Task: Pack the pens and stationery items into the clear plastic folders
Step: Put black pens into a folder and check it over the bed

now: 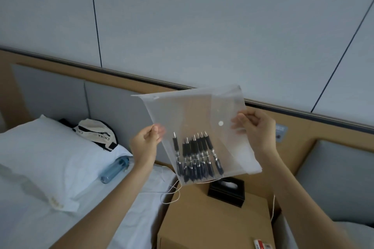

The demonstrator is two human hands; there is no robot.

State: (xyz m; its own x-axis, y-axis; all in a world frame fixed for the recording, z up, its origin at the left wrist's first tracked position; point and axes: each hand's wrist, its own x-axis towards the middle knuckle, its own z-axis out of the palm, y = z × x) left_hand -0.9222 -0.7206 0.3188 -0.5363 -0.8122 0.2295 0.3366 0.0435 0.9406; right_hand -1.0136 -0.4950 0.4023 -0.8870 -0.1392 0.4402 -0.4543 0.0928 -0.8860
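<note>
Nearest, at 5 o'clock, a red-and-white pack [263, 244] sits on the nightstand [212, 218], cut off by the frame edge. A black tissue box [226, 191] stands farther back on the same top, directly under the folder. A white cord [172, 194] loops off the nightstand's left edge onto the bed [131, 218].

Folder [198, 127] held in the air over the nightstand, tilted, between both hands. Left hand [144, 144] pinches its left edge at 9 o'clock, thumb on the front face, fingers showing blurred through the plastic behind. Right hand [257, 129] pinches the right edge at 3 o'clock, fingers curled, fingertips over the front.

Inside the folder: a bunch of dark pens [196, 157], tips up, slid down to the bottom edge, toward 6 o'clock of the sheet. A white snap button [220, 123] sits above them, near the right hand. The upper half of the folder holds nothing that shows.

At 9 o'clock from the folder, on the bed: blue bottle [115, 168] lying down, pillow [50, 157], a white bag [95, 133] printed CHINA behind it.

At 12 o'clock, headboard [60, 91] and wall [202, 26]; open air around the folder on all sides.
</note>
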